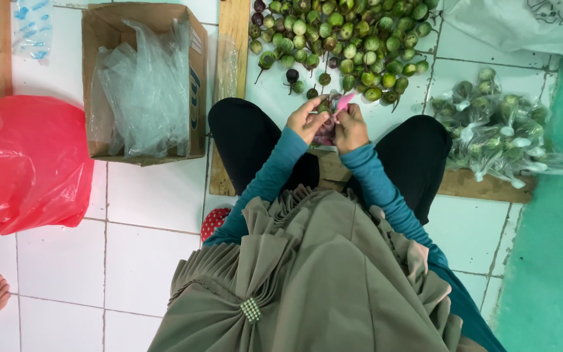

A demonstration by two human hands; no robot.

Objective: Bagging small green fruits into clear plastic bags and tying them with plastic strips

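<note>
Left hand [306, 119] and right hand [350, 127] pinching your small clear filled bag [326, 130], loose green eggplant pile [346, 39] just ahead, bagged heap [500, 127] right, cardboard box [141, 85] left, bag bulging, pink tie on top.

Green round eggplants [353, 39], red plastic bag [24, 160], teal sleeves [373, 176].

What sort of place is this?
Probably an informal home or market produce-packing spot: a white tiled floor with a loose heap of small round green eggplants, filled clear plastic bags, and a cardboard box of empty bags.
</note>
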